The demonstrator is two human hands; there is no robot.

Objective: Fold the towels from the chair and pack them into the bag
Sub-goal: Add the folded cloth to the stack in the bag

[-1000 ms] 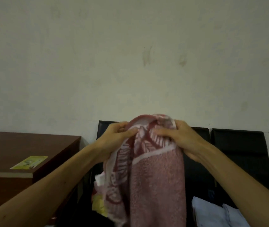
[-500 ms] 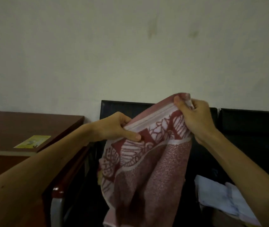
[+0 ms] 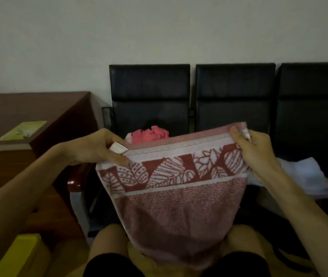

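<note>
Towel: the patterned towel hangs from its top edge in front of the person, and its lower end drapes onto the knees.
Axis: the top edge runs left to right, a little higher at the right. The length falls down and toward the body.
Left hand: the left hand pinches the top left corner, thumb on the near face.
Right hand: the right hand pinches the top right corner, fingers curled round the hem.
Nearer hand: neither. Each holds its own corner, well apart, with the edge stretched between them.
Coming move: probably bringing the two corners together to halve the towel.
Behind: black chairs. A red towel is bunched on the left seat, just past the top edge. A pale towel lies on the next seat, near the right wrist.
Left: a counter with a card on it. A yellow thing sits low down; I cannot tell whether it is the bag.
In the way: only the knees, which catch the hanging end.
</note>
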